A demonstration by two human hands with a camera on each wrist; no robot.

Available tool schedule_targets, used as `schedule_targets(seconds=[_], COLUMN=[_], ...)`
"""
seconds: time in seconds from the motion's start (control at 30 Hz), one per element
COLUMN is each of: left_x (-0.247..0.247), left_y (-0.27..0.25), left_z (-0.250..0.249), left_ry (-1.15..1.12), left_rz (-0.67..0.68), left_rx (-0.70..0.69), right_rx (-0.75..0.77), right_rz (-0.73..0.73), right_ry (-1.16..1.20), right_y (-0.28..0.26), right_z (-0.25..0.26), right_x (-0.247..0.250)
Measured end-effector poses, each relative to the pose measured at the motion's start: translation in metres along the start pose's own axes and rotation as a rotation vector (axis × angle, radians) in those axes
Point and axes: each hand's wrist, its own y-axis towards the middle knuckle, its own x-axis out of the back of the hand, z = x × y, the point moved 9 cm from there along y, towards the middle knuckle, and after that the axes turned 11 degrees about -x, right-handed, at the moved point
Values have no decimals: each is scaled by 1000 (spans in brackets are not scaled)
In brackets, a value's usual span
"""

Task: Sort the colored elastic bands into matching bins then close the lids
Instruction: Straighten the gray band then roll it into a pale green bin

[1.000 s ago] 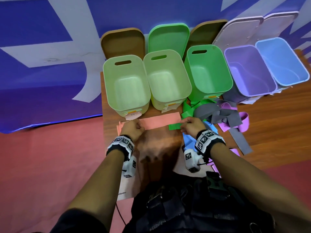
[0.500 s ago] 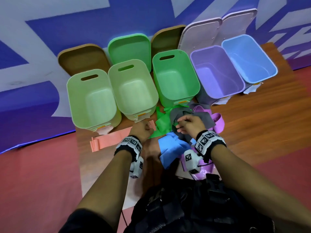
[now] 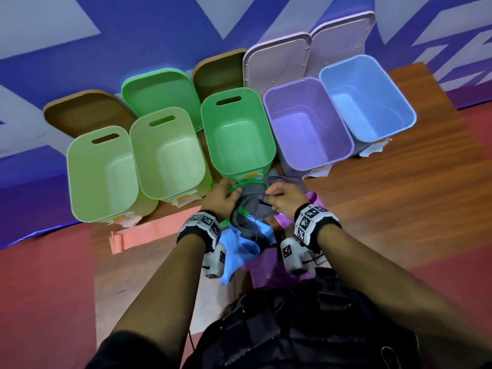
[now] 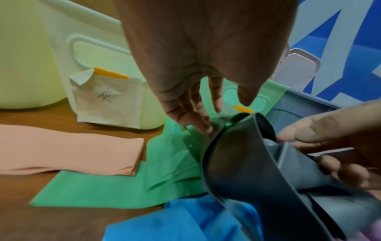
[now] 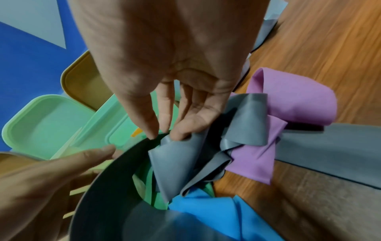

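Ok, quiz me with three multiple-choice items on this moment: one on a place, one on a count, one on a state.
1. Where does the pink band lie?
A. inside the purple bin
B. flat on the table before the pale green bins
C. draped on the blue bin

2. How many open bins stand in the row?
A. three
B. five
C. seven

3. What is the right hand doing?
A. pinching the grey band
B. resting flat on the table
C. closing a lid

Answers: 1 B, it lies flat on the table near the pale green bins. 2 B, two pale green, one green, one purple, one blue. 3 A, its fingertips clamp a grey fold.
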Motion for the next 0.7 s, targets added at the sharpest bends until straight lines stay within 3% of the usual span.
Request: schedule_targets(seconds=[0.17, 0.5, 0.7], left_x=[-14, 11, 24], left_y=[-2, -21, -43], left_z=[1, 0, 13], left_ry=[100, -7, -55], left_rz=[165, 58, 128], left_rx=[48, -75, -80], right_rx=[15, 5, -11], right_rz=[-14, -70, -147], right_ry=[-18, -111, -288], right_y=[-2, -14, -29], right_z=[4, 4, -1], right_x=[-2, -25, -43])
